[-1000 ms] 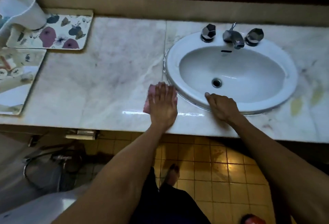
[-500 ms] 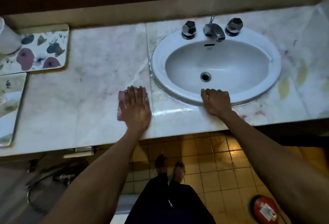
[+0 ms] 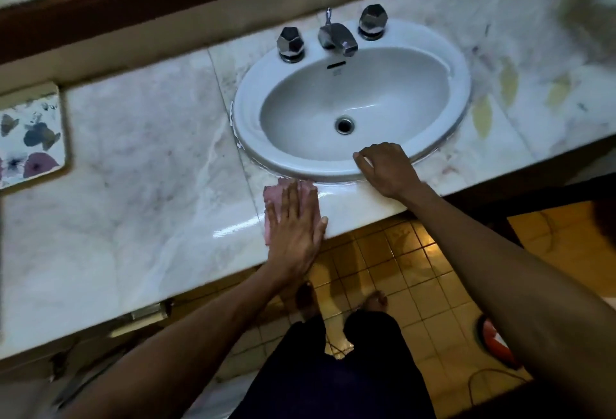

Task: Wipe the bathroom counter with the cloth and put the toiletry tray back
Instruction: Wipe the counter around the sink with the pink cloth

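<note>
Left hand (image 3: 296,218) is flat on the pink cloth (image 3: 276,193), palm down, fingers straight and spread together, pressing it onto the marble counter (image 3: 150,185) right at the front edge. It is a press, not a grasp: nothing curls around the fabric. The cloth peeks out past the fingertips and along the outer side of the hand, its far corner touching the near rim of the white sink (image 3: 253,92). Right hand (image 3: 386,168) sits on that same near rim, fingers bent and loosely curled over the porcelain lip, holding nothing, just braced there. The two hands are near each other with a bare, shiny strip of counter between them. Behind the bowl stand two faceted metal knobs and the tap (image 3: 336,37) between them, the drain (image 3: 345,124) dead centre in the basin. Over at the far left edge of the view, the toiletry tray (image 3: 33,138) with its flower print lies on the counter against the back wall, well apart from the cloth, cut off by the frame. Yellowish stains (image 3: 482,116) mark the marble to the right of the sink. Below, tan floor tiles (image 3: 383,258) and the person's bare feet.
</note>
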Demonstrator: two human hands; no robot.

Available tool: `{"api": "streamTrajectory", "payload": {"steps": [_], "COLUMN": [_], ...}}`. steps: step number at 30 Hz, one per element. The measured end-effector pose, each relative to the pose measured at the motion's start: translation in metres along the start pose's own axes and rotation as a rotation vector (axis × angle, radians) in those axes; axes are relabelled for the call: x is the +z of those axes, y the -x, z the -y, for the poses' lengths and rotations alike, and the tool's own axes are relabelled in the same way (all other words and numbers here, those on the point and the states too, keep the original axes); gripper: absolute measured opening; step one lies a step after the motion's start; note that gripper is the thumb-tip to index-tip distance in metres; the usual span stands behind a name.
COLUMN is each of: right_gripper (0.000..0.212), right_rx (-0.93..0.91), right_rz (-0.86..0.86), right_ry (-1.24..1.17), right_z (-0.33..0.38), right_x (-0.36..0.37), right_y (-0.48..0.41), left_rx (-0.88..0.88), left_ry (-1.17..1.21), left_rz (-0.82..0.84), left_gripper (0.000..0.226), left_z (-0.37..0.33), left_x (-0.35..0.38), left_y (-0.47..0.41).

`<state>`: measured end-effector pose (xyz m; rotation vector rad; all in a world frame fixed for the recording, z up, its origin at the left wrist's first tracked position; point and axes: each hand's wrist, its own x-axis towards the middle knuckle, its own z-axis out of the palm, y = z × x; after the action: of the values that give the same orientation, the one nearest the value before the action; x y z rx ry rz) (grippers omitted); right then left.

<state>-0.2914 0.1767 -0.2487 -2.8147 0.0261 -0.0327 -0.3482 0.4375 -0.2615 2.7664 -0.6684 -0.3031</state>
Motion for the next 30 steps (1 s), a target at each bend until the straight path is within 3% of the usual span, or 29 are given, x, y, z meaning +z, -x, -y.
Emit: {"api": "streamTrajectory", "payload": {"steps": [6, 11, 14, 20, 25, 30], "right_gripper": [0.041, 0.031, 0.035, 0.03, 0.031, 0.036], "right_rx": [-0.043, -0.162, -0.096, 0.083, 0.3, 0.464], "right_rz": [0.019, -0.032, -0.071, -0.237, -0.25, -0.299], "right_ry": [-0.092, -0.178, -0.279, -0.264, -0.29, -0.373], "right_z": [-0.031, -0.071, -0.113, -0.229, -0.314, -0.359], "right_x": [-0.003, -0.024, -0.049, -0.105, -0.124, -0.127], "right_y": [0.012, 0.024, 0.033, 0.071, 0.099, 0.108], "left_rx": [0.244, 0.395, 0.423, 0.37, 0.186, 0.056], "left_ry": [-0.243, -0.235, -0.224, -0.141, 0.025, 0.024], "left_rz": [0.076, 0.072, 0.054, 0.029, -0.042, -0.031], "left_gripper": [0.072, 0.068, 0.066, 0.067, 0.058, 0.065], "left_z": [0.007, -0.071, -0.127, -0.227, -0.296, -0.327], "left_x": [-0.002, 0.02, 0.037, 0.067, 0.078, 0.089], "left_y": [-0.007, -0.035, -0.064, -0.123, -0.17, -0.211]}}
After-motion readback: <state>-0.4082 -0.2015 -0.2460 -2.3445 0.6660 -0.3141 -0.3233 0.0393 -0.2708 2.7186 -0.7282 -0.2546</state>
